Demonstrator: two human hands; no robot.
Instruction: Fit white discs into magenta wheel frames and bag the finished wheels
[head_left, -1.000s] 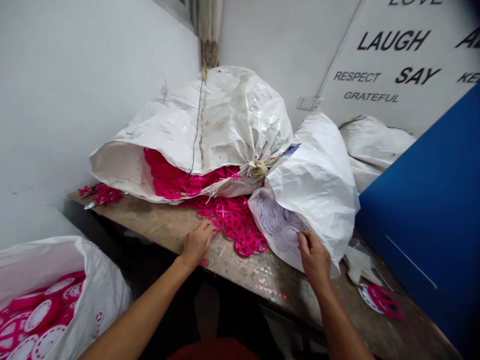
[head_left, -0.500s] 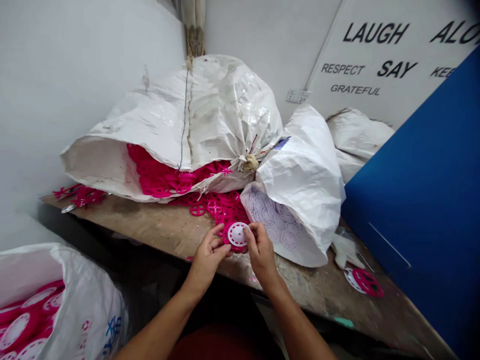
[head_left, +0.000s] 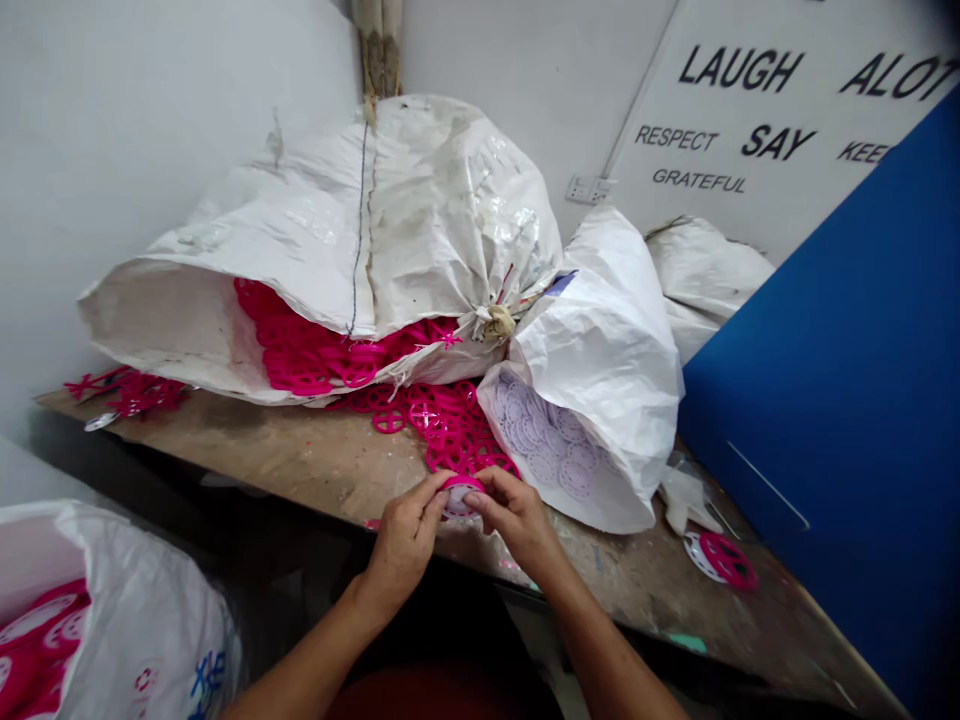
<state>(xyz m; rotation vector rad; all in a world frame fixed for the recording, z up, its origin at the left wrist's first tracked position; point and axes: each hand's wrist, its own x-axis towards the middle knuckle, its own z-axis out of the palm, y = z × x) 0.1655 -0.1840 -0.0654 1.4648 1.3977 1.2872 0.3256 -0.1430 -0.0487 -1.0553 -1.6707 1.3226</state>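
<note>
Between both hands, at the table's front edge, is a pink plastic ring with a white slotted disc (head_left: pixel 459 499) on it, its face tilted toward me. My left hand (head_left: pixel 409 525) pinches the left rim between thumb and fingers. On the other side my right hand (head_left: pixel 512 510) grips the right rim, its thumb pressing on the white face. Just beyond the hands lies a heap of pink plastic rings (head_left: pixel 442 415). To the right of it, pale slotted discs (head_left: pixel 551 440) fill the mouth of a white sack (head_left: pixel 611 310).
A large white woven sack (head_left: pixel 442 210) of pink parts lies at the back of the worn table (head_left: pixel 277 445). Pink and white pieces (head_left: pixel 720 560) rest by the blue panel (head_left: pixel 832 400). Lower left stands a sack (head_left: pixel 161 610) holding pink-and-white pieces.
Both hands have drawn slightly down with the disc and ring, which now tilt more. The right thumb has shifted onto the white face. The camera view has moved a little.
</note>
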